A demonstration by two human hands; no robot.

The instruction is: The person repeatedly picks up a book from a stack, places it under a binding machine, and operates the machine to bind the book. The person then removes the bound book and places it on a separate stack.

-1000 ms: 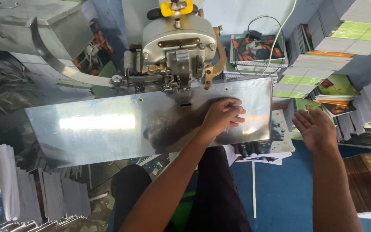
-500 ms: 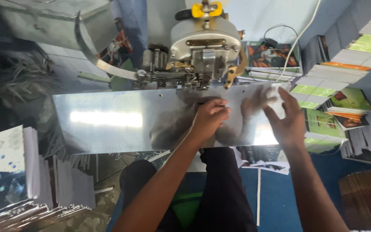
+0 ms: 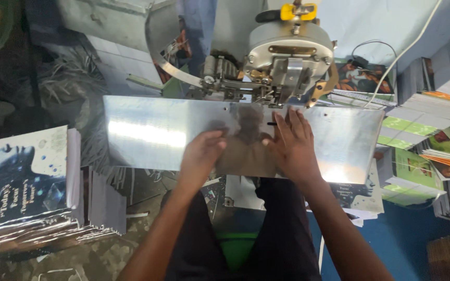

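While flat, two hands [image 3: 251, 151] (both bare) press one plate [image 3: 152, 132].

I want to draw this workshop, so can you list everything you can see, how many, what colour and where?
shiny flat metal plate: one, silver, across the middle, under both hands
round-headed metal machine: one, grey with a yellow knob, behind the plate
stack of glossy dark-blue booklets: one stack, left side
piles of green and white booklets: several, right side
white cable: one, upper right
grey metal box: one, upper left
left hand: one, flat on the plate
right hand: one, fingers spread on the plate near the machine
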